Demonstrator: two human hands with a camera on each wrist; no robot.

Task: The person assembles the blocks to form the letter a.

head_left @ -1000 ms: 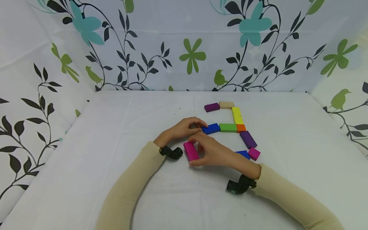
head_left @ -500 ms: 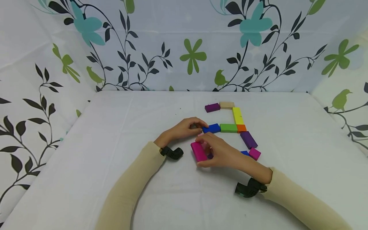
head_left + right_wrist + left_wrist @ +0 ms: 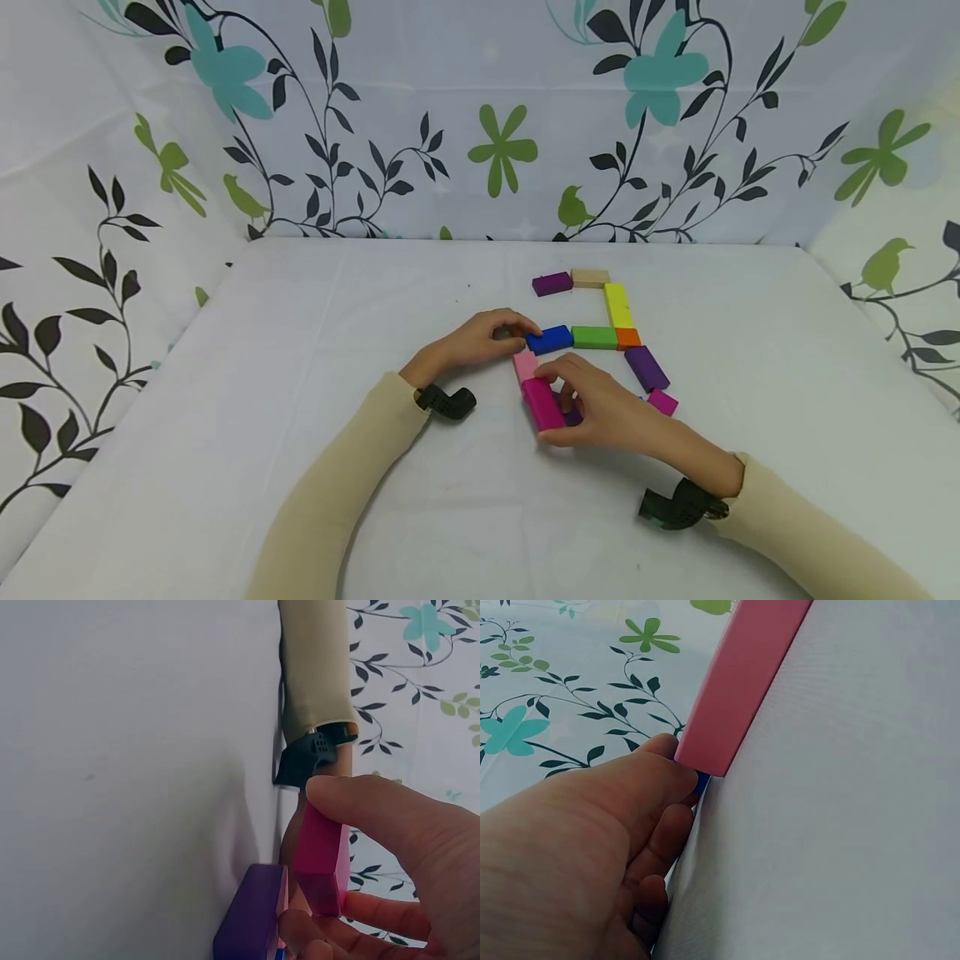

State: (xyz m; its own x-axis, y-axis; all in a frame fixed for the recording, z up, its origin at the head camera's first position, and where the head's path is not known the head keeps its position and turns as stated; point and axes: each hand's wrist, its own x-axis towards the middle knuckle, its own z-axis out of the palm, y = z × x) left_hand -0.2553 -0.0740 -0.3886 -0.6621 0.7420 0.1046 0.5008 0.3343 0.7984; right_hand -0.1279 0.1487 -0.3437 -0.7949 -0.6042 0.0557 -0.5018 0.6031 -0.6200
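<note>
My right hand (image 3: 611, 408) pinches a magenta block (image 3: 543, 405) between thumb and fingers. In the right wrist view this magenta block (image 3: 322, 859) is tilted, apart from the cloth, beside a dark purple block (image 3: 251, 915). A pale pink block (image 3: 524, 365) shows just behind it in the head view, partly covered. My left hand (image 3: 476, 337) holds the left end of a blue block (image 3: 551, 339) with thumb and fingertips. The left wrist view has the pink block (image 3: 739, 690) right against the left thumb, with only a sliver of blue showing.
A winding line of blocks lies to the right: green (image 3: 595, 337), orange (image 3: 628, 337), yellow (image 3: 618, 306), tan (image 3: 590, 278), plum (image 3: 552, 284), purple (image 3: 647, 367) and a small magenta block (image 3: 662, 402). Another blue block is almost hidden by my right hand. A patterned cloth stands behind.
My right hand has carried the magenta block to the right and slightly toward me, uncovering the pale pink block. The left hand has stayed at the blue block.
</note>
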